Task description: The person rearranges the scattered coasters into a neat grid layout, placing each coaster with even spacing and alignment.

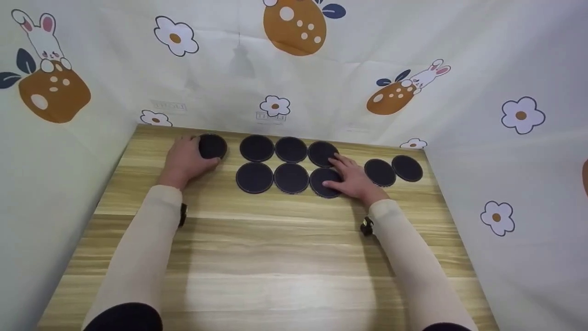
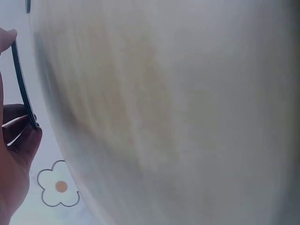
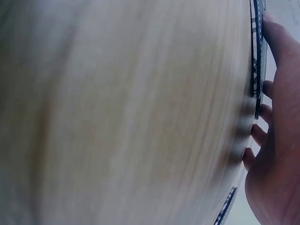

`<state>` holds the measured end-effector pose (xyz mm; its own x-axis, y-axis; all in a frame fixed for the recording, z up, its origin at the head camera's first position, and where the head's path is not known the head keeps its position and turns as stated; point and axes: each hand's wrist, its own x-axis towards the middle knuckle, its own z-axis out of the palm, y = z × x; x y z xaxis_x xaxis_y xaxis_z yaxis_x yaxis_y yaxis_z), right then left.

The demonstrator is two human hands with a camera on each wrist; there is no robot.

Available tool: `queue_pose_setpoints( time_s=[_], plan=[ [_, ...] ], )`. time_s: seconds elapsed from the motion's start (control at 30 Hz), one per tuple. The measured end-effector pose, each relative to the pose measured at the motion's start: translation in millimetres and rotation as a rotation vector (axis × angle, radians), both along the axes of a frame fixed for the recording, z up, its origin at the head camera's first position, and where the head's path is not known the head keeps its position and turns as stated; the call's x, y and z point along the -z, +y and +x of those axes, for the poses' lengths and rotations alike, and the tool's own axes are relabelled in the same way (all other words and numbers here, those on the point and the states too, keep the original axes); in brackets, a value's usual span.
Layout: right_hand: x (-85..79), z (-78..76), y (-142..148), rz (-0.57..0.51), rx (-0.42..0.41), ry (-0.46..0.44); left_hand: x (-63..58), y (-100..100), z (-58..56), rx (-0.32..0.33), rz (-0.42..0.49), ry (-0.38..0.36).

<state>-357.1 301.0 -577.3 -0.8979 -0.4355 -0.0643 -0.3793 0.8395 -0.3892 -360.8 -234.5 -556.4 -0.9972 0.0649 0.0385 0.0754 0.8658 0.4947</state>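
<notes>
My left hand holds a black round coaster at the far left of the table. In the left wrist view, that coaster appears edge-on, pinched between thumb and fingers. My right hand rests at the right end of two rows of three coasters. Its fingertips touch the back right coaster and its thumb lies on the front right coaster, partly covering both. Seen from the right wrist, the right hand has its thumb against stacked-looking coaster edges with patterned undersides.
Other coasters in the two rows lie left of my right hand, such as the front left coaster. Two more coasters lie to the right, near the back. A patterned cloth hangs behind and beside the wooden table.
</notes>
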Motion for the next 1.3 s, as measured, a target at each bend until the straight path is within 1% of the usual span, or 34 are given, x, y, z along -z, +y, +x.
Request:
queue_pose_setpoints(
  time_s=[0.23, 0.43, 0.53, 0.7, 0.8, 0.93, 1.03, 1.3],
  plan=[
    [-0.3, 0.5, -1, -0.007, -0.003, 0.000, -0.5, 1, 19.9, 0.067, 0.001, 0.055],
    [-1.3, 0.6, -1, -0.005, -0.002, -0.011, -3.7, 8, 38.6, 0.127, 0.006, 0.040],
    [-1.6, 0.9, -1, -0.003, -0.002, -0.011, -5.0, 14, 47.5, 0.161, -0.009, 0.030],
    [-1.7, 1.3, -1, -0.003, -0.005, -0.005, -7.2, 24, 61.9, 0.196, -0.037, 0.026],
    [-1.5, 0.8, 0, -0.008, -0.004, 0.002, -7.3, 30, 68.7, 0.218, -0.040, 0.039],
    [0.5, -0.5, 0, -0.010, -0.004, 0.014, -6.3, 36, 76.2, 0.265, -0.044, 0.063],
    [1.2, -0.9, 0, -0.005, -0.004, 0.015, -7.0, 41, 82.4, 0.299, -0.045, 0.065],
    [-0.4, 0.6, 0, 0.003, -0.001, 0.001, -10.3, 51, 97.0, 0.354, -0.065, 0.079]
  ],
)
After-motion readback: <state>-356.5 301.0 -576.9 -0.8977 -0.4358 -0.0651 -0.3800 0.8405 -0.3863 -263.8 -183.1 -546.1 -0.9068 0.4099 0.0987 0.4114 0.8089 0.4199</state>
